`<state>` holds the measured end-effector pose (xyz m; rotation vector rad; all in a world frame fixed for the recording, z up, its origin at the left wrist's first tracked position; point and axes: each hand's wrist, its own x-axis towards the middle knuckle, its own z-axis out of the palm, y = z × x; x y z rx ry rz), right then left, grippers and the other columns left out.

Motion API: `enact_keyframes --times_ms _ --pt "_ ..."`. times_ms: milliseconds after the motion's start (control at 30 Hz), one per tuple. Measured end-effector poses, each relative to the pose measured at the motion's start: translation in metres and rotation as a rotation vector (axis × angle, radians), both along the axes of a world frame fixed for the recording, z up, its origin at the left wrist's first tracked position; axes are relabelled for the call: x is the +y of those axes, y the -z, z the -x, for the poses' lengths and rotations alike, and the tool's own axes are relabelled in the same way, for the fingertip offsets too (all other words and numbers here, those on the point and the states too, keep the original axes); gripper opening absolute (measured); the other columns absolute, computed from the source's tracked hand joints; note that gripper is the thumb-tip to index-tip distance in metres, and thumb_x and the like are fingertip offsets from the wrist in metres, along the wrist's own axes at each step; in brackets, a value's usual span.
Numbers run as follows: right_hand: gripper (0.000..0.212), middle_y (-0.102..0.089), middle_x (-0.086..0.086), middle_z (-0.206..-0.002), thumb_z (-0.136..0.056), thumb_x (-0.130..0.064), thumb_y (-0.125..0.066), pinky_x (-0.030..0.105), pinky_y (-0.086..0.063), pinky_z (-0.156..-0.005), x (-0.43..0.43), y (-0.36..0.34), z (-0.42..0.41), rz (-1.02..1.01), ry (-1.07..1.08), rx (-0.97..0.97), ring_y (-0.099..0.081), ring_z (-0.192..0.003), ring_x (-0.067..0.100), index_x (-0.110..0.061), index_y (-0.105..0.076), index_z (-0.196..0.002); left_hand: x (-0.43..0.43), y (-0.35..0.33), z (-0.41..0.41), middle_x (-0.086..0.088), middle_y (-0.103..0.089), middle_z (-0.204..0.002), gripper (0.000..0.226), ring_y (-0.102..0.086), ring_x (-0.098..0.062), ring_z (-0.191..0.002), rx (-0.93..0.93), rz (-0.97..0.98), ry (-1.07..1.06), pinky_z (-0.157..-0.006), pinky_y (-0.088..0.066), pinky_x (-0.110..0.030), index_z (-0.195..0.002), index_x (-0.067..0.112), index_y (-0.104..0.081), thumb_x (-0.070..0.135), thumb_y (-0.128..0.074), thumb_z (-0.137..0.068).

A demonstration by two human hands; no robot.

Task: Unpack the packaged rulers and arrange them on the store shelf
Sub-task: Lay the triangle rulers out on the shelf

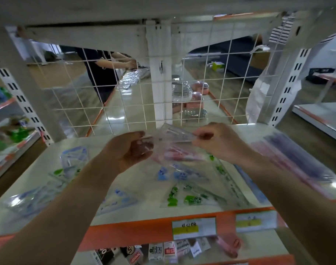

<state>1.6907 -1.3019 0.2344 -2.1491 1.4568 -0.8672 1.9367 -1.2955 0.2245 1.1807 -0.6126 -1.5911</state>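
One clear packet (pixel 173 133), pink rulers (pixel 177 154) inside.

"20" on lower-shelf box (pixel 155 251)

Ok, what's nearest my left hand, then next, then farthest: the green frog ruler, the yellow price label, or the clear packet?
1. Clear packet, held in the left hand.
2. Green frog ruler, on the shelf, lower right.
3. Yellow price label, on the shelf's front edge.

Both hands, left (pixel 130 150) and right (pixel 219 140), pinching a clear ruler packet (pixel 174 134) above the shelf (pixel 136 190), ruler sets (pixel 192 188) lying below
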Motion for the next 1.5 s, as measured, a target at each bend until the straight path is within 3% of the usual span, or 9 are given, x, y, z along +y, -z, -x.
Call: enact_keyframes --times_ms 267,400,500,667,733,833,967,1133,1500 --pt "0.019 -0.066 -0.007 -0.085 -0.086 -0.025 -0.066 0.031 -0.05 -0.081 -0.041 0.007 -0.006 -0.062 0.132 -0.003 -0.063 -0.083 0.013 -0.015 -0.073 -0.101 -0.004 0.0 -0.014 -0.015 -0.064 -0.067 0.012 -0.061 -0.017 -0.043 0.255 -0.039 -0.114 -0.044 -0.054 -0.025 -0.096 -0.003 -0.056 0.001 -0.045 -0.095" --pt "0.022 -0.067 0.004 -0.071 -0.085 -0.023 -0.062 0.027 -0.044 -0.064 -0.066 0.014 -0.012 -0.107 0.195 0.094 -0.057 -0.064 0.014 -0.004 -0.072 -0.08 -0.004 0.003 -0.013 -0.014 -0.067 -0.067 0.015 -0.067 -0.019 -0.055 0.21 0.012 -0.105 -0.052 -0.058 -0.028 -0.094 -0.004 -0.057 -0.004 -0.042 -0.094" --pt "0.025 -0.059 -0.009 -0.061 -0.085 -0.021 -0.062 0.023 -0.038 -0.058 -0.074 0.022 -0.023 -0.131 0.177 0.119 -0.053 -0.063 0.01 -0.022 -0.065 -0.06 -0.004 0.005 -0.017 -0.019 -0.065 -0.079 0.012 -0.063 -0.023 -0.074 0.21 0.0 -0.136 -0.052 -0.058 -0.027 -0.098 -0.004 -0.058 -0.001 -0.047 -0.093" --pt "0.008 -0.067 0.0 -0.087 -0.084 -0.019 -0.061 0.025 -0.043 -0.064 -0.085 0.034 -0.034 -0.201 0.16 0.178 -0.061 -0.081 0.016 -0.017 -0.069 -0.082 0.006 0.001 -0.018 -0.02 -0.067 -0.081 0.008 -0.058 -0.025 -0.082 0.17 -0.015 -0.14 -0.054 -0.058 -0.027 -0.089 0.001 -0.062 0.002 -0.054 -0.091" --pt "0.019 -0.061 0.0 -0.098 -0.087 -0.022 -0.06 0.027 -0.041 -0.076 -0.077 0.031 -0.035 -0.162 0.147 0.237 -0.057 -0.093 0.019 -0.02 -0.066 -0.106 0.011 0.0 -0.017 -0.019 -0.067 -0.084 0.008 -0.059 -0.025 -0.079 0.165 -0.002 -0.131 -0.053 -0.056 -0.027 -0.088 0.004 -0.062 0.001 -0.054 -0.09" --pt "0.018 -0.066 0.001 -0.091 -0.093 -0.019 -0.057 0.022 -0.042 -0.069 -0.044 0.014 -0.044 -0.129 -0.014 0.048 -0.058 -0.076 0.011 -0.014 -0.067 -0.107 0.016 0.001 -0.014 -0.015 -0.069 -0.082 0.01 -0.062 -0.023 -0.076 0.187 0.035 -0.11 -0.063 -0.059 -0.031 -0.095 0.006 -0.062 0.004 -0.054 -0.09" --pt "0.006 -0.07 0.004 -0.079 -0.089 -0.015 -0.062 0.026 -0.055 -0.071 0.004 0.0 -0.063 -0.505 -0.221 -0.34 -0.066 -0.065 0.008 -0.016 -0.068 -0.089 0.021 0.003 -0.002 -0.011 -0.07 -0.077 0.007 -0.065 -0.02 -0.072 0.224 0.084 -0.071 -0.074 -0.057 -0.034 -0.092 0.007 -0.062 0.009 -0.056 -0.089" --pt "0.01 -0.07 0.001 -0.078 -0.088 -0.008 -0.063 0.015 -0.053 -0.06 0.005 0.001 -0.055 -0.405 -0.142 -0.408 -0.065 -0.06 0.0 -0.017 -0.067 -0.088 0.024 0.007 -0.007 -0.009 -0.071 -0.085 0.006 -0.07 -0.021 -0.076 0.3 0.095 -0.101 -0.076 -0.056 -0.036 -0.092 0.01 -0.061 0.01 -0.055 -0.09" --pt "0.011 -0.068 -0.003 -0.072 -0.086 -0.008 -0.066 0.011 -0.045 -0.052 0.003 -0.006 -0.075 -0.346 -0.175 -0.396 -0.062 -0.056 -0.001 -0.011 -0.07 -0.096 0.036 0.0 -0.021 -0.015 -0.071 -0.087 0.014 -0.071 -0.025 -0.073 0.215 0.142 -0.076 -0.072 -0.059 -0.041 -0.09 0.009 -0.06 0.001 -0.049 -0.093"
